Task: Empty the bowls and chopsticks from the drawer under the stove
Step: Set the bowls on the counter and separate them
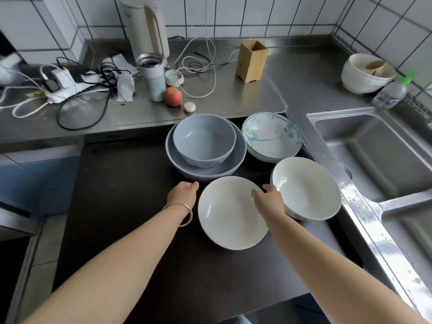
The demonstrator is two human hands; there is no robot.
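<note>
On the dark surface (121,183) lies a white shallow bowl (230,216). My left hand (183,194) rests at its left rim and my right hand (268,198) at its right rim, gripping it from both sides. To the right stands a second white bowl (308,185). Behind, a small grey-blue bowl (203,139) is nested in a wider grey-blue bowl (210,170). A floral bowl (272,135) stands at the back right. No chopsticks show.
A steel sink (378,155) lies to the right. On the steel counter behind are an empty wooden holder (251,60), a peach (173,96), a steel cup (153,77), a kettle (146,29), tangled cables (93,83) and stacked white bowls (365,74).
</note>
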